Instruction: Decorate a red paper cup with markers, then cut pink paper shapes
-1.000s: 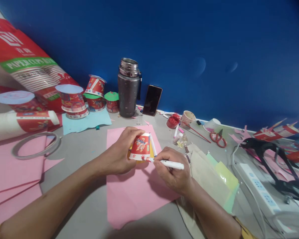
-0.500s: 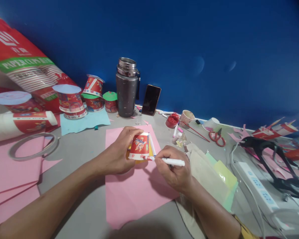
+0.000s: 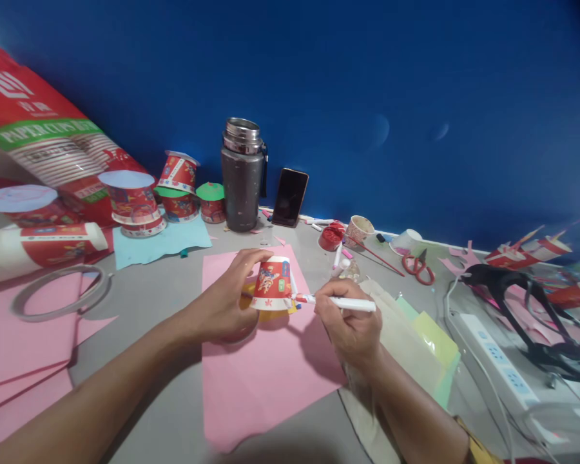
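Observation:
A red-and-white patterned paper cup (image 3: 272, 282) is gripped upside down by my left hand (image 3: 231, 301), its rim facing down. My right hand (image 3: 352, 322) is closed around a white marker (image 3: 352, 303), whose red tip end points left at the cup's lower right side. Whether the tip touches the cup, I cannot tell. Under both hands lies a sheet of pink paper (image 3: 251, 393). Something yellow (image 3: 275, 315) shows beneath the cup, partly hidden. Another white marker (image 3: 294, 283) is partly visible just behind the cup.
Decorated paper cups (image 3: 130, 201), a dark thermos (image 3: 242, 180) and a phone (image 3: 290, 196) stand along the blue wall. Tape (image 3: 22, 303) lies at left. Scissors (image 3: 421, 269), a beige cloth (image 3: 391, 322) and a power strip (image 3: 497, 361) are at right.
The cup has turned in my left hand, bringing a different part of its print into view. My right hand and the marker have shifted slightly right.

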A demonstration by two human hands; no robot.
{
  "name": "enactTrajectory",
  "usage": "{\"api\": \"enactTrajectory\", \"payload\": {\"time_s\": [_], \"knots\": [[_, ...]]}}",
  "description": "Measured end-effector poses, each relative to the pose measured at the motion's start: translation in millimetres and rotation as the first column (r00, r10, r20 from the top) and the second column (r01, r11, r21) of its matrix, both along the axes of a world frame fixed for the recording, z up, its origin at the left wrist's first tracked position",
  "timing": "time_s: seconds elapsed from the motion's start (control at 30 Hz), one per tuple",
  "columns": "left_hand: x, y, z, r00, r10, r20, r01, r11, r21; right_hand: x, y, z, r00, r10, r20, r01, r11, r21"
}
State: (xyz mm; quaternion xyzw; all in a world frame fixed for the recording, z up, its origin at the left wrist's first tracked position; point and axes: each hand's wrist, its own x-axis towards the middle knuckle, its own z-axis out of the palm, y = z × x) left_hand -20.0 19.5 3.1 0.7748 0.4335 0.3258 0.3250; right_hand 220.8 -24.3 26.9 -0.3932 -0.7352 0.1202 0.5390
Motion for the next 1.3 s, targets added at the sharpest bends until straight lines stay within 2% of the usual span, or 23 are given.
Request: {"api": "enactTrajectory", "payload": {"time_s": [0.2,0.37,0.63,1.0,1.13,1.3], "knots": [[1.0,2.2,2.3,0.998,0.057,0.026,-0.053,0.988,-0.145,2.5,2.9,-0.2,1.0,0.003,0.004,-0.004,0.999,0.034],[1.5,3.3,1.8,0.997,0.073,0.027,-0.067,0.981,-0.184,-0.1,5.0,-0.9,0.999,0.026,0.026,-0.028,0.998,0.063],[1.9,2.5,-3.2,0.997,0.063,0.047,-0.056,0.987,-0.148,-3.6,5.5,-1.3,0.995,0.081,0.065,-0.088,0.99,0.111],[2.6,0.9,0.4,0.997,0.07,0.027,-0.065,0.988,-0.139,-2.8,4.9,-1.3,0.993,0.093,0.067,-0.098,0.992,0.078],[2.5,2.5,-1.3,0.998,0.061,0.028,-0.057,0.99,-0.131,-1.5,3.6,-1.0,0.99,0.126,0.068,-0.129,0.991,0.039],[1.1,3.7,-5.8,0.998,0.058,0.035,-0.054,0.994,-0.094,-2.1,4.1,-1.6,0.994,0.108,0.036,-0.11,0.993,0.048]]}}
